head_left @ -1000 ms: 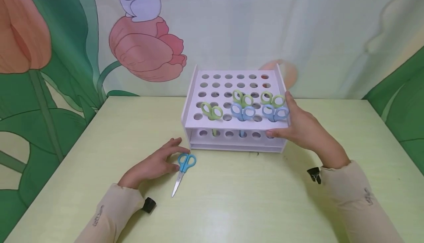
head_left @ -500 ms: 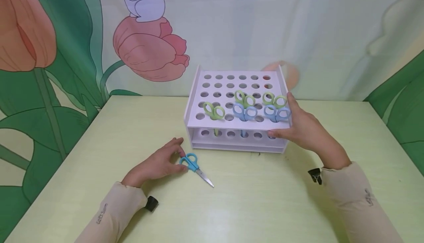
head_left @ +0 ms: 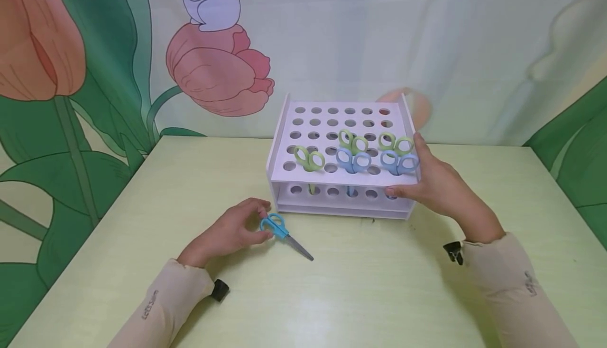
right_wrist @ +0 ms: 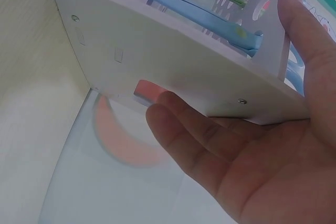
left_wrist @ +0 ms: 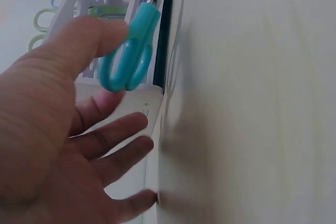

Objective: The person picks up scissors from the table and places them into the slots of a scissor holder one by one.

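Observation:
In the head view my left hand [head_left: 232,232] pinches the turquoise handle of a pair of scissors [head_left: 281,230] in front of the rack's left corner. Its metal blades are closed and point down to the right. Seen from the left wrist, the thumb lies on the scissors [left_wrist: 137,40] handle and the index fingertip sits at the loop ends; the other fingers are spread. A white rack [head_left: 278,139] with rows of round holes stands beyond. My right hand [head_left: 441,187] holds its right side, thumb on the front edge, fingers along the outer side panel [right_wrist: 173,61].
Several scissors with green handles [head_left: 309,159] and blue handles [head_left: 353,160] stand in the rack's holes, mostly toward the front and right. The pale table [head_left: 332,284] ends at a curtain [head_left: 322,37] printed with flowers, close behind the rack.
The turquoise scissors have swung from blades pointing down-left to down-right, and the left hand now pinches their handle. The right hand keeps its hold on the rack.

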The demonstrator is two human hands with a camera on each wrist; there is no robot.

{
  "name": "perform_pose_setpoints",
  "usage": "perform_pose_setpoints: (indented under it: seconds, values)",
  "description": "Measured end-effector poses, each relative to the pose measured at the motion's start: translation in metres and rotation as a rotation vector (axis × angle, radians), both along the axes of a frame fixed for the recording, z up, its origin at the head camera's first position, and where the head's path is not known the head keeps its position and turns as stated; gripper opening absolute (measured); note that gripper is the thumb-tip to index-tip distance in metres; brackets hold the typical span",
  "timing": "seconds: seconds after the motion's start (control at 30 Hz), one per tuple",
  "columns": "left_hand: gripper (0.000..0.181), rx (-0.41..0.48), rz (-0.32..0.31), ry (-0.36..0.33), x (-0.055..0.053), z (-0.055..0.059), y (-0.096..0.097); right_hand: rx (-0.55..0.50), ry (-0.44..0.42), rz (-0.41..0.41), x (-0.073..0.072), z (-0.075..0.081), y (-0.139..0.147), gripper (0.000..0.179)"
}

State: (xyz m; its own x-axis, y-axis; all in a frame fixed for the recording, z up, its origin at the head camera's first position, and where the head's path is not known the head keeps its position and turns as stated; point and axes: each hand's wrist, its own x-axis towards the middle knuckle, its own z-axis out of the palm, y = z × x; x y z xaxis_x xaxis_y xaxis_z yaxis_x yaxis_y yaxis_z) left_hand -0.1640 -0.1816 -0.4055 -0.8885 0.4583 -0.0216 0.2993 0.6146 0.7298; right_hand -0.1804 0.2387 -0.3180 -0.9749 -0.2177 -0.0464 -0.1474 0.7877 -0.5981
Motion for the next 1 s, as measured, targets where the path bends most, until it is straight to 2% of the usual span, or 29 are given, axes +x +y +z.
perform_pose_setpoints:
  seconds: [0.13,0.27,0.37,0.47,0.67,0.87,1.0]
  values:
    - [0.027,0.09,0.043,-0.005,0.002,0.004,0.001,0.0,0.0,0.005,0.0,-0.001,0.0,0.137]
    - [0.028,0.174,0.05,0.04,0.005,0.011,0.004,-0.002,0.007,0.007,0.0,-0.002,0.0,0.137]
    - [0.03,0.207,0.038,0.08,0.005,0.015,0.006,-0.005,0.014,0.009,-0.001,-0.002,0.001,0.137]
    - [0.03,0.215,0.053,0.102,0.006,0.017,0.008,-0.002,0.014,0.005,0.0,-0.002,0.001,0.138]
    - [0.028,0.337,0.102,0.038,0.008,0.022,0.012,-0.002,0.003,0.0,-0.001,-0.002,0.001,0.139]
    - [0.033,0.508,0.06,0.001,0.011,0.026,0.014,0.001,0.006,-0.002,-0.001,-0.003,0.002,0.139]
    - [0.039,0.574,0.021,-0.045,0.013,0.03,0.016,-0.006,0.012,-0.001,-0.001,-0.002,0.001,0.139]
